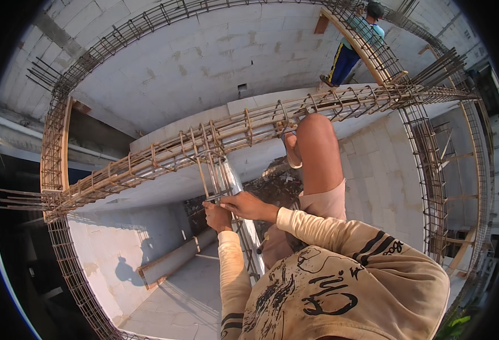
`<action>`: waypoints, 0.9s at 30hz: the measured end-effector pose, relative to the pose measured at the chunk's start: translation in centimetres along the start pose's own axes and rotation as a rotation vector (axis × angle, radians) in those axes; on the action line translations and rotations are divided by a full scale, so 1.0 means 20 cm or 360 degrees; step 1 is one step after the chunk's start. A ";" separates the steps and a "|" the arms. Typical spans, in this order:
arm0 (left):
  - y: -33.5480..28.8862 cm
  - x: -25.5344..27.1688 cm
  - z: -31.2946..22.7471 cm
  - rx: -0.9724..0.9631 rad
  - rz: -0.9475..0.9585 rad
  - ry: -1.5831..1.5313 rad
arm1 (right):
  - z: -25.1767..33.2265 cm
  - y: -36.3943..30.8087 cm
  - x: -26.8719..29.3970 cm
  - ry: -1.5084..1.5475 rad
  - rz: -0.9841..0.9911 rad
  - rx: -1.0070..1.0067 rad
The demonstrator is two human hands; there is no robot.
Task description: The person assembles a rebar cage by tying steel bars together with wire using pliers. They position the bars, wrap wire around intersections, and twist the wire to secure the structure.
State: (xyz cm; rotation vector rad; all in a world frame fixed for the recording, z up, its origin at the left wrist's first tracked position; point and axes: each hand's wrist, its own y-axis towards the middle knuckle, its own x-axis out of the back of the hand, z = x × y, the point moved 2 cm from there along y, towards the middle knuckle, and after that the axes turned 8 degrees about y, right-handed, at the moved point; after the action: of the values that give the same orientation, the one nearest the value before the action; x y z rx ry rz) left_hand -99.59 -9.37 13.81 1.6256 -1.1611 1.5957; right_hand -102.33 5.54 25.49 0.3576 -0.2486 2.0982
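Observation:
My left hand (219,217) and my right hand (248,205) are close together over a narrow rebar cage (218,175) that runs toward me from the long beam cage. Both hands are closed at a dark steel stirrup (217,196) lying across the bars. My fingers partly hide where they grip it. Beyond them, the bar ends of the narrow cage cross the long rebar beam cage (164,152). My bent knee (317,133) is raised against that beam, with the foot beside it.
Block walls (204,62) and more rebar cages (428,164) surround me high above a floor (173,306). Wooden formwork boards (65,147) line some cages. Another person (354,42) stands at the far right. A plank trough (170,260) lies below left.

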 end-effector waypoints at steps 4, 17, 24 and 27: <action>0.01 -0.04 0.03 0.0008 0.0075 -0.0115 | -0.07 0.16 -0.04 0.0067 0.0182 -0.0097; -0.03 0.05 -0.02 0.0125 0.0100 0.0021 | -0.31 0.28 0.10 0.0677 0.0212 -0.0266; -0.01 0.09 -0.03 0.0125 0.0131 -0.0220 | -0.33 0.40 0.28 0.0092 -0.0345 -0.0038; -0.02 0.08 -0.03 0.0211 0.0171 -0.0097 | -0.35 0.45 0.35 -0.0020 -0.0528 -0.0025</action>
State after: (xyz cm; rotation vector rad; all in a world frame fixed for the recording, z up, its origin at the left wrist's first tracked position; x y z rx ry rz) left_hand -99.72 -8.98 15.53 1.7324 -1.2143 1.7344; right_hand -114.56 8.56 21.09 0.3751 -0.1980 1.7673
